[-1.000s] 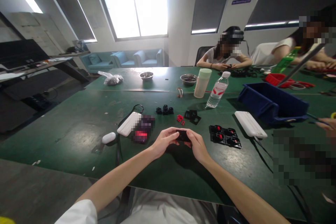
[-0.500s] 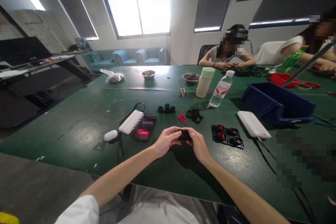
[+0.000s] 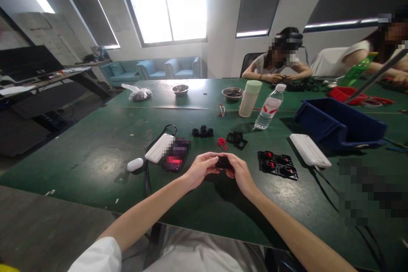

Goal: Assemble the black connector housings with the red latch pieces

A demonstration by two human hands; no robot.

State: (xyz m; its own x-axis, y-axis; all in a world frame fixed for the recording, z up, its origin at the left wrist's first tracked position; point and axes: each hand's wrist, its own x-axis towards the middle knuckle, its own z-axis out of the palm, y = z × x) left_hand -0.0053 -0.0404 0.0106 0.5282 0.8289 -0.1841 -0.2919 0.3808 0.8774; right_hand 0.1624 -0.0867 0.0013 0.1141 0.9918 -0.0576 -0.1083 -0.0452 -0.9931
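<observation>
Between my two hands is a small black plastic part, held just above the table. My left hand pinches its left end, and my right hand grips the right end, thumbs on the near side. Fingers cover much of it, so its details are hidden. Beyond the hands lie several small red pieces, flat black square plates and a cluster of black cup-like parts. To the right of my right hand sit black assemblies with red inserts, laid side by side.
A white power bank with a cable and a blue bin stand to the right. A water bottle and a green-capped bottle stand ahead. Left are another white power bank and a white case. Across the table, two people work.
Both hands stay in nearly the same place, still holding the black part, which seems slightly tilted compared with before. The whole view has shifted very slightly.
</observation>
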